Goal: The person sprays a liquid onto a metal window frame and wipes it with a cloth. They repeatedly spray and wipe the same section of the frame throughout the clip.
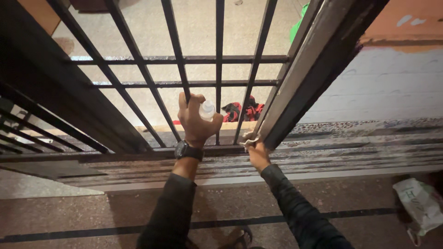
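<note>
Beside the grille (217, 60), a white bag (421, 205).

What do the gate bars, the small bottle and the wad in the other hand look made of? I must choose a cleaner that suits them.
Gate bars: seemingly metal, dark paint, glinting on the crossbars. Small bottle in the left hand: probably translucent plastic, pale and cloudy. Wad in the right hand: likely cloth or paper, crumpled, pale; too small to tell which.

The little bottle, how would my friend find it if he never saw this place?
Start at the dark metal window grille with its upright bars. Near its bottom, the left hand, with a black wristwatch, grips one bar. The small bottle is tucked in that hand: pale and see-through, unlike the crumpled cloth in the right hand.
</note>
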